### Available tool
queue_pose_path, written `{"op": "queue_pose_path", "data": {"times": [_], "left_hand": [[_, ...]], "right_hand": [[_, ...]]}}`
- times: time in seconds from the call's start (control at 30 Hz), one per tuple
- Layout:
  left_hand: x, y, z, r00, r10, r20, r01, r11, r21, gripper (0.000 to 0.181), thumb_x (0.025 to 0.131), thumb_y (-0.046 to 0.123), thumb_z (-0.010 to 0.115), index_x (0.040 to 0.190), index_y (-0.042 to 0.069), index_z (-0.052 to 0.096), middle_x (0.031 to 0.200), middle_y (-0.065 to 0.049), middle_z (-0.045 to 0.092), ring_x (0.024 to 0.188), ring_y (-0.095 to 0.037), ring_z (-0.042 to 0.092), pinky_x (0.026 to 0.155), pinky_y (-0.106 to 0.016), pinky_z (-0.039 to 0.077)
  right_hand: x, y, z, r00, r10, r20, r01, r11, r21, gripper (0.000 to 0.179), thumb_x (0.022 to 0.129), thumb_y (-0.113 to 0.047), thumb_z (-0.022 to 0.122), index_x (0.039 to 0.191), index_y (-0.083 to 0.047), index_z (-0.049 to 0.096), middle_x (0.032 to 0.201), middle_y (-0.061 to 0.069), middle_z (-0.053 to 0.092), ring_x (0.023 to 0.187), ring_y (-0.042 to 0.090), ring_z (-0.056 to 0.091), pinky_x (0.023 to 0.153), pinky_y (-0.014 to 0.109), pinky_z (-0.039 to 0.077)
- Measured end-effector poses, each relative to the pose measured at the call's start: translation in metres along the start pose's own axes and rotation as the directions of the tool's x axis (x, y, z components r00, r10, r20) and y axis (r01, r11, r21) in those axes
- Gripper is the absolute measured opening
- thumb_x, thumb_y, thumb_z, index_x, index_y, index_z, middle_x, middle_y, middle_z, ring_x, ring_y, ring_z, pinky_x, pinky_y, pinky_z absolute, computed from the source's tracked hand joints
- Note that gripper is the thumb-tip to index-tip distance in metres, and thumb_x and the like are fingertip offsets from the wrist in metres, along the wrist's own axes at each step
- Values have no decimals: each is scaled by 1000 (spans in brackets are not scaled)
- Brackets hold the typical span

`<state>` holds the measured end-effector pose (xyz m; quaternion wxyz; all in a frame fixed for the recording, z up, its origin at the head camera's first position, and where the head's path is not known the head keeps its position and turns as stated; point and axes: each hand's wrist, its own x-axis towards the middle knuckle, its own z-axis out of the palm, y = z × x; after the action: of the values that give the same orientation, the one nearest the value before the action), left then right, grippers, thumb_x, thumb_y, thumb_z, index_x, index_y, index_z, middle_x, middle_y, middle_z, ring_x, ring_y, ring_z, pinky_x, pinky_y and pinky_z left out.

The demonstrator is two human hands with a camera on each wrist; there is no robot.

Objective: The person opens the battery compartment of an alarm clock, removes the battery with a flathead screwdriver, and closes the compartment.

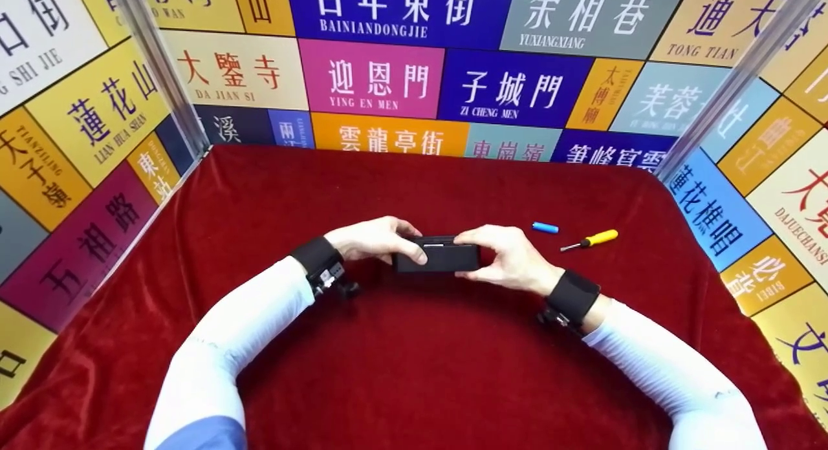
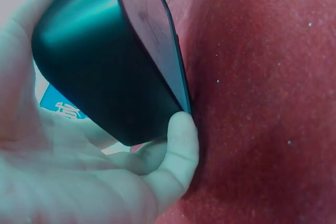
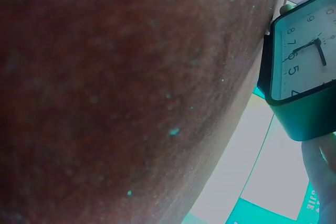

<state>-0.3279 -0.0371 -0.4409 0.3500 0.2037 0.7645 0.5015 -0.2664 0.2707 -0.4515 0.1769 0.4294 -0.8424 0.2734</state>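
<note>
A black alarm clock (image 1: 436, 260) is between both hands at the middle of the table. My left hand (image 1: 383, 239) grips its left end, the thumb lying on the near side. The left wrist view shows the fingers of this hand curled round the rounded black case (image 2: 100, 61). On the other end, my right hand (image 1: 508, 256) holds the clock with fingers at the top edge and thumb low on the near side. Its white dial (image 3: 310, 51) with dark hands appears in the right wrist view; the head view hides the dial.
To the right of the hands lies a small blue battery (image 1: 545, 227). Beyond it is a screwdriver (image 1: 592, 240) with a yellow handle. A dark red cloth (image 1: 414, 366) covers the table, and panels with printed signs (image 1: 375, 78) stand around its back and sides.
</note>
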Motion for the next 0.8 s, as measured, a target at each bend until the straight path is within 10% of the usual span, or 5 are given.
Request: {"op": "queue_pose_path", "data": {"times": [0.43,0.6,0.8], "left_hand": [[-6,3,2,971,153,-182,-116,973,201,78,96,48,85,157,6,60,141,-16,73,106,-22,70,84,-31,62],[-7,3,6,902,296,-314,-163,907,388,78,96,58,82,155,12,62,149,-15,71,123,-29,67,108,-42,55],[-4,0,11,771,510,-380,-252,794,554,82,99,53,80,162,7,54,158,-18,62,131,-34,64,119,-49,53]], "right_hand": [[1,3,1,987,103,-122,-105,994,-11,51,74,-24,107,120,-15,86,106,5,88,94,26,84,81,49,65],[3,4,-2,964,238,-118,-231,970,71,45,77,-26,105,117,-17,88,105,3,89,91,25,80,80,41,61],[7,4,-5,934,337,-116,-313,932,184,41,79,-23,104,115,-15,88,105,4,88,88,12,79,81,28,64]]}}
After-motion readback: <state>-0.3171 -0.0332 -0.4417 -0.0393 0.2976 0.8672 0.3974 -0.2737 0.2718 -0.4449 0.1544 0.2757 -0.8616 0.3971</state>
